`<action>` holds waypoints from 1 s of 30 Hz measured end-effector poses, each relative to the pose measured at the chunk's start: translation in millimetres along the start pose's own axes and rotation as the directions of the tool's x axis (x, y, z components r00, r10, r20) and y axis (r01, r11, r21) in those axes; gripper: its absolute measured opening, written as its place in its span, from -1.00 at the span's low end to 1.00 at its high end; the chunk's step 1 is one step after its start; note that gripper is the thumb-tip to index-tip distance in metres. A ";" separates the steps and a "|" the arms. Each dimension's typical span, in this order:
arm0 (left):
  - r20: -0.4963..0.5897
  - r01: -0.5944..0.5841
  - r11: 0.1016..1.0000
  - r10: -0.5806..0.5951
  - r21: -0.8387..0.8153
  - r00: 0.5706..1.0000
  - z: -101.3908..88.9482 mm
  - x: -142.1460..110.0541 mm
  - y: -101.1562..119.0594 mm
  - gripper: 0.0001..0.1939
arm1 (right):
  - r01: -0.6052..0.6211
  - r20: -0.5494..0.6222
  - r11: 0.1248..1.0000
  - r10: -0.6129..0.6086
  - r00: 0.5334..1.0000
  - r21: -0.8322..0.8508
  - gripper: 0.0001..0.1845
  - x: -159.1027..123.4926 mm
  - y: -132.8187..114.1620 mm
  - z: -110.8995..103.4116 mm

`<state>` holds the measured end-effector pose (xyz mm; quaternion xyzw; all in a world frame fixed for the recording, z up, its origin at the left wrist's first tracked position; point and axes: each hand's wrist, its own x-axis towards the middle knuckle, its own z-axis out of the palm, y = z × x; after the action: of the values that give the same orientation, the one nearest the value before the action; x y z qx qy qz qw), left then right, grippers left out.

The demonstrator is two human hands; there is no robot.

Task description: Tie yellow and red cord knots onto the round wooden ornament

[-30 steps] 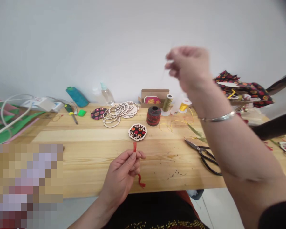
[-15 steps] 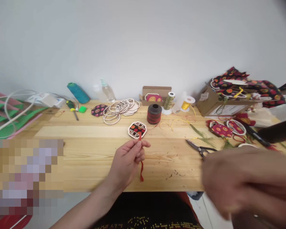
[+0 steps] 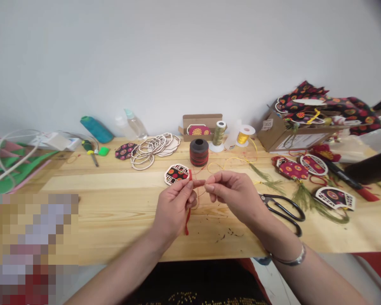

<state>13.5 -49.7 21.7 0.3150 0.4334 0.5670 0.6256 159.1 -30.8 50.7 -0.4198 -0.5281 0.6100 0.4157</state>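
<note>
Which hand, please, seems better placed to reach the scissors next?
Probably the right hand: the scissors lie close beside it, while the left hand is farther away, pinching red threads.

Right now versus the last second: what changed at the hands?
The right hand was raised, swung down to the right, and has come in beside the left hand, apparently pinching a thin thread. The left hand shifted forward, bringing its red thread bundle level with the framed ornament. No clear release.

Unchanged: left-hand grip, ornament, scissors, dark spool.
</note>
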 end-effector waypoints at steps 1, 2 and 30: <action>-0.003 -0.011 1.000 0.011 -0.009 1.000 1.4 3.7 0.9 -0.85 | 0.038 -0.015 0.998 -0.039 0.999 -0.042 -0.93 2.9 -2.1 0.5; -0.008 -0.020 1.000 0.020 -0.018 1.000 2.6 7.7 1.5 -0.86 | 0.072 -0.033 0.993 -0.076 0.997 -0.090 -0.94 6.4 -3.0 0.7; -0.022 0.034 0.997 -0.032 0.070 0.999 -7.0 22.7 -14.5 -0.83 | -0.062 -0.168 0.977 0.098 0.981 0.204 -0.90 30.5 36.7 -4.8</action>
<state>13.1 -30.4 1.7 0.3236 0.4647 0.5443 0.6190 152.1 -4.0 11.6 -0.4498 -0.4083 0.6361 0.4758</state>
